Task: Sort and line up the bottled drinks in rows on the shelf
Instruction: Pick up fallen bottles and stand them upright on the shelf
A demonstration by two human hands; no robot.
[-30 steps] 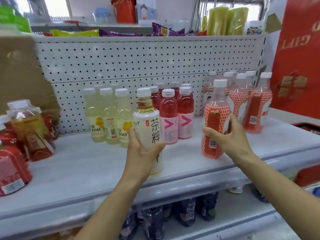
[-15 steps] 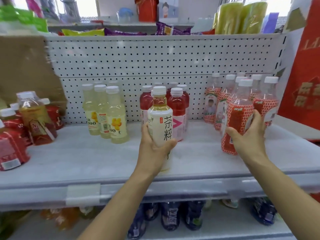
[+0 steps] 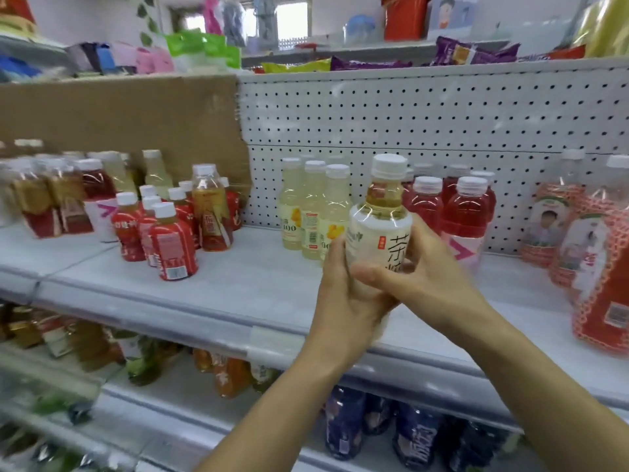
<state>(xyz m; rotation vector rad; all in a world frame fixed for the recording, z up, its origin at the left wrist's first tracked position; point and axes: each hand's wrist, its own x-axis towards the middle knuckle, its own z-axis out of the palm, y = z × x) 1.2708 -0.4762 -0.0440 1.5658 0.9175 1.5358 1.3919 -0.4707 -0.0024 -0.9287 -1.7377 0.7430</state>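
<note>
Both hands are on one bottle here. The left hand [image 3: 343, 301] wraps the lower part of the tea bottle [image 3: 384, 219] from the left with its fingers curled round it. The right hand [image 3: 429, 277] grips from the other side, thumb lying across the front of the label and fingers curling behind. The bottle is roughly upright and held in the air over the front part of the shelf [image 3: 238, 284], not standing on it. It's got a white cap, amber tea in the neck and a white label with black characters.

Just behind it to the left, three pale yellow bottles [image 3: 313, 212] stand in a tight row. To the right behind it there's a cluster of pink-red bottles [image 3: 466, 212]. Further left, a loose bunch of red-label bottles [image 3: 170, 247] sits on the shelf, not really lined up. Over at the right edge are the orange patterned bottles [image 3: 599, 267], the nearest one close to the front lip.

Behind everything there's white pegboard [image 3: 408, 114], with a sheet of cardboard [image 3: 119, 114] covering its left part. Snack bags [image 3: 367, 63] lie along the top.
</note>
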